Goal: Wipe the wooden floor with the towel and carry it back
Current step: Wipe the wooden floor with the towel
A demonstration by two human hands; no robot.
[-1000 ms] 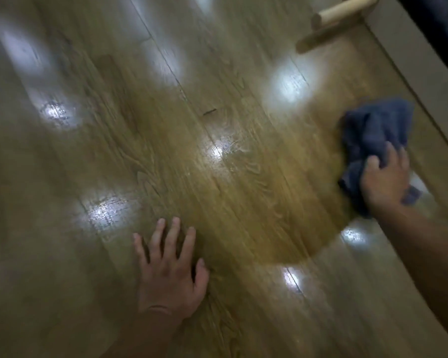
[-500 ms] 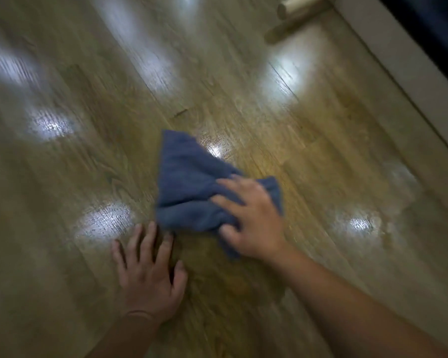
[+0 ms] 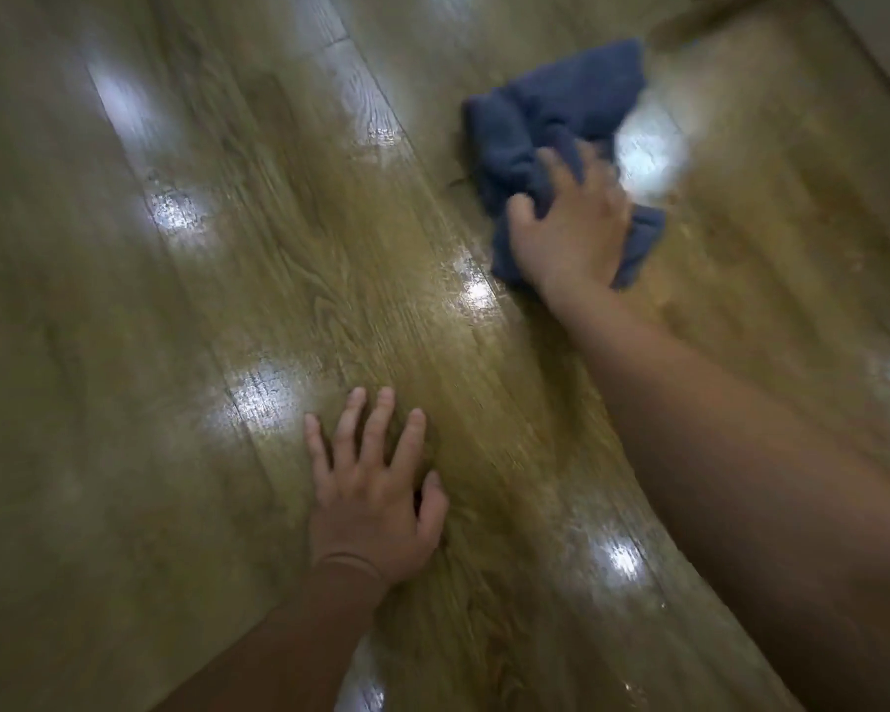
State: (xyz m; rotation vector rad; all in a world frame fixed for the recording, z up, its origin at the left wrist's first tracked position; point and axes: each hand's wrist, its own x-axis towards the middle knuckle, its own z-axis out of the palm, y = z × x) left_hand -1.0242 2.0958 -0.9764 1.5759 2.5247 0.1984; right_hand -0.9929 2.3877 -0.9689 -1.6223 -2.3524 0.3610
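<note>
A crumpled dark blue towel (image 3: 545, 120) lies on the glossy wooden floor (image 3: 227, 300) at the upper right. My right hand (image 3: 571, 228) presses down on the towel's near part, fingers curled into the cloth; the hand is blurred. My left hand (image 3: 376, 490) rests flat on the floor at the lower middle, fingers spread, holding nothing. A thin band circles its wrist. A darker damp streak runs across the planks between the two hands.
A pale baseboard or wall edge (image 3: 884, 48) runs along the top right corner. Bright light reflections dot the planks. Open floor stretches to the left.
My right hand has swept the towel from just above my left hand to the upper right. The left hand stays planted on the floor.
</note>
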